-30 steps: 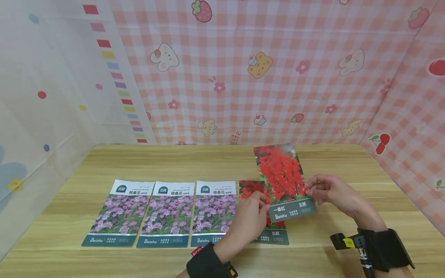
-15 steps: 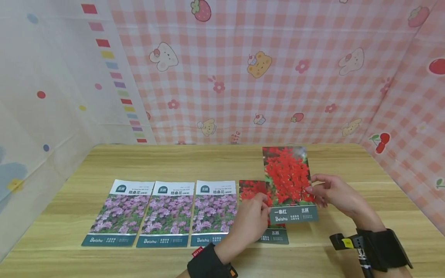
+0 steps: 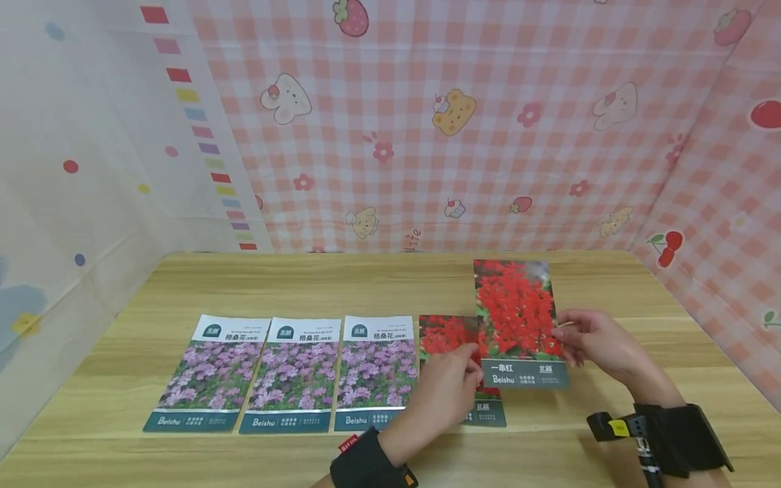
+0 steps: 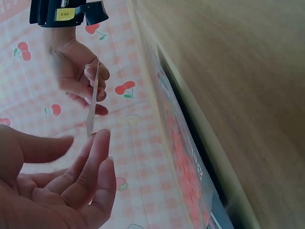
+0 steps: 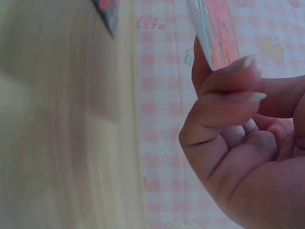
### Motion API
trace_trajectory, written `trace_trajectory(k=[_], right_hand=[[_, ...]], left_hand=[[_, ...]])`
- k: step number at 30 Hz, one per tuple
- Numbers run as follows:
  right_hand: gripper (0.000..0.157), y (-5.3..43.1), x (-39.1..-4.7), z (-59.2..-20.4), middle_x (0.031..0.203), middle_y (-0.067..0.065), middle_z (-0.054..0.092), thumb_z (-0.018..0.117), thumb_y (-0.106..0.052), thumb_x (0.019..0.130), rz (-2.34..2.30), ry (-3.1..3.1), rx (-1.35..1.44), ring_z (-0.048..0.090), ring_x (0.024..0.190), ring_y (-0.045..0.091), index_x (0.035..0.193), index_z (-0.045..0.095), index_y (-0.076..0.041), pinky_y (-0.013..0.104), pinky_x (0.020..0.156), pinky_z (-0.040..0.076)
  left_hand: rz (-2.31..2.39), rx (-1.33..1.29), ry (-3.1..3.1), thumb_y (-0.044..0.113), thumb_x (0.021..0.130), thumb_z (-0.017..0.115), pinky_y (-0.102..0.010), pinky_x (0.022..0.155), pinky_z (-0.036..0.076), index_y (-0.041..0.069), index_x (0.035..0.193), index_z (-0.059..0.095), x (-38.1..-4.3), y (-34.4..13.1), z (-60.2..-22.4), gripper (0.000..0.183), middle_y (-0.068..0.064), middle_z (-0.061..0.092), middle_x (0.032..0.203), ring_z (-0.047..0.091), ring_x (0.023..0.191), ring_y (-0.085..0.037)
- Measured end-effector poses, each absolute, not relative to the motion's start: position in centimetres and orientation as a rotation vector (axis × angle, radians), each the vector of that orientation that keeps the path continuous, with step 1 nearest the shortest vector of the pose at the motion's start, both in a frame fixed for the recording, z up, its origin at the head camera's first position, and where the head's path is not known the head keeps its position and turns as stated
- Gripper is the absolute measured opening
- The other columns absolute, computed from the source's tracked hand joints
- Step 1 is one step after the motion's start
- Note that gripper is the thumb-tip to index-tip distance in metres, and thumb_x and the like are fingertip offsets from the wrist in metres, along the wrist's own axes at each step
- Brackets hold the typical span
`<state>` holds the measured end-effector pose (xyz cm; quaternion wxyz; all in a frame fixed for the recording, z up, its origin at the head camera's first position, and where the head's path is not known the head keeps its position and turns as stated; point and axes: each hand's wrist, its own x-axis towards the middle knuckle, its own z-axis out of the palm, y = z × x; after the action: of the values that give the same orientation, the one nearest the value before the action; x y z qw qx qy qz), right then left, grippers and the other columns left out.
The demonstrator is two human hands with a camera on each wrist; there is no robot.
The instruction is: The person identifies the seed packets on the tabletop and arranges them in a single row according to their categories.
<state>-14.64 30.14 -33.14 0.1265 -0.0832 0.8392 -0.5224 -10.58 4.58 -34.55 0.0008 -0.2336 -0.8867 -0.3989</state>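
In the head view, my right hand [image 3: 604, 349] pinches the right edge of a seed packet [image 3: 518, 308] with red flowers and a dark green bottom band. The packet is held up off the table, facing me. My left hand [image 3: 441, 386] is at its lower left edge; in the left wrist view the thumb stands apart and the fingertips are right at the packet's thin edge [image 4: 93, 107]. Below lies a second red-flower seed packet [image 3: 447, 331], partly hidden by the left hand and the raised packet. The right wrist view shows thumb and finger on the packet's corner [image 5: 221, 33].
Several purple-flower seed packets lie in a row on the wooden table [image 3: 317, 285]: one at the left [image 3: 210, 376], one beside it [image 3: 291, 376], one near the left hand [image 3: 372, 376]. A pink checked cloth [image 3: 396, 183] hangs behind and at the right.
The held red-flower packet has shifted right and turned from tilted to upright. My left hand has moved slightly right, its thumb and fingers parting from the packet. The flat packets have not moved.
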Motion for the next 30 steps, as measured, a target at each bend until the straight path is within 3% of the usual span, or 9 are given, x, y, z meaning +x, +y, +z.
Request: trace_trajectory(k=[3,10,22,30], right_hand=[[0.024,30.8,-14.6,-33.5,0.064,0.007,0.052,0.043,-0.001,0.094,-1.517,2.423,-0.211,0.049,0.051,0.017,0.109,0.046,0.018,0.027,0.046,0.041],[0.024,32.5,-14.3,-34.4,0.067,0.007,0.052,0.042,0.001,0.093,-1.468,2.378,-0.191,0.049,0.051,0.016,0.106,0.046,0.021,0.026,0.046,0.041],[0.015,33.8,-13.9,-36.4,0.066,0.003,0.050,0.042,0.003,0.091,-1.476,2.278,-0.138,0.048,0.052,0.011,0.095,0.049,0.016,0.024,0.047,0.042],[0.017,33.7,-13.9,-36.7,0.066,0.003,0.050,0.042,0.003,0.091,-1.428,2.249,-0.141,0.045,0.052,0.009,0.097,0.049,0.016,0.022,0.047,0.039]], left_hand=[[-1.164,-0.830,-2.802,0.010,0.086,0.062,-0.015,0.061,0.043,0.001,0.116,0.059,-10.3,4.8,-34.7,0.031,0.003,0.065,0.085,0.054,0.065,0.001],[-0.767,-1.120,-2.777,0.022,0.091,0.057,-0.023,0.081,0.047,0.010,0.112,0.063,-9.1,5.5,-35.1,0.025,0.002,0.063,0.108,0.058,0.100,-0.009],[-0.197,-1.461,-2.843,0.032,0.092,0.054,-0.044,0.092,0.041,0.021,0.122,0.057,-7.5,5.9,-35.3,0.032,0.006,0.051,0.128,0.046,0.117,-0.012],[-0.070,-1.573,-2.933,0.037,0.091,0.054,-0.046,0.096,0.037,0.025,0.121,0.056,-7.5,6.0,-35.7,0.032,0.007,0.048,0.130,0.044,0.119,-0.011]])
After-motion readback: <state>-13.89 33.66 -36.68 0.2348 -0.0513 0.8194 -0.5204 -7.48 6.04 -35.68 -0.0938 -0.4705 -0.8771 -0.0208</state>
